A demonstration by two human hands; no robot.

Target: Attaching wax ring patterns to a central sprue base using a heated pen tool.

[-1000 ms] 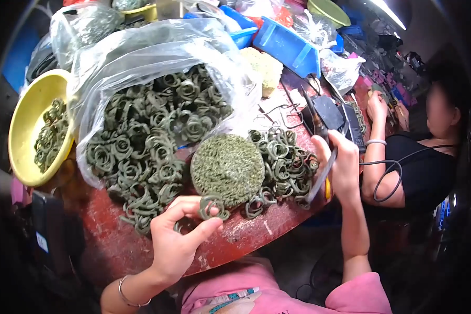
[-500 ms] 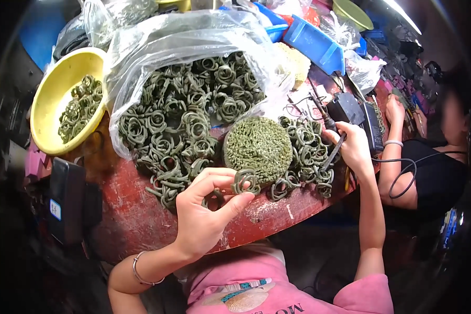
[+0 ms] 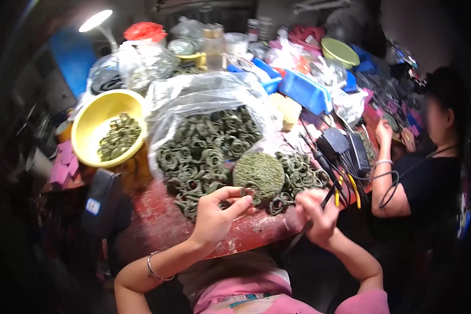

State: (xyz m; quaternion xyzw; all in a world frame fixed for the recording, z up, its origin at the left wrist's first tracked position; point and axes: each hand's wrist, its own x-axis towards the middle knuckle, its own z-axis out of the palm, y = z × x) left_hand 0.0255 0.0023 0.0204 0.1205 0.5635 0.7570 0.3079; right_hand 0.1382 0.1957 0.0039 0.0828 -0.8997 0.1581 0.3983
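My left hand pinches a dark green curled ring between thumb and fingertips, just in front of a round green textured block. My right hand is closed round a slim dark tool that slants down past the table's front edge. Motion blur hides the tool's exact kind. A heap of similar green rings spills from a clear plastic bag behind my left hand. More rings lie right of the block. A pen-like black tool rests beyond my right hand.
A yellow basin holding green pieces stands at the left, behind a black box-shaped device. Yellow-handled pliers, black power units and cables lie right. Blue trays stand behind. A co-worker sits at the right.
My right hand has come nearer and left, away from the pen-like tool, carrying the slim dark tool. The view has tilted up, showing more of the back. My left hand still pinches the ring.
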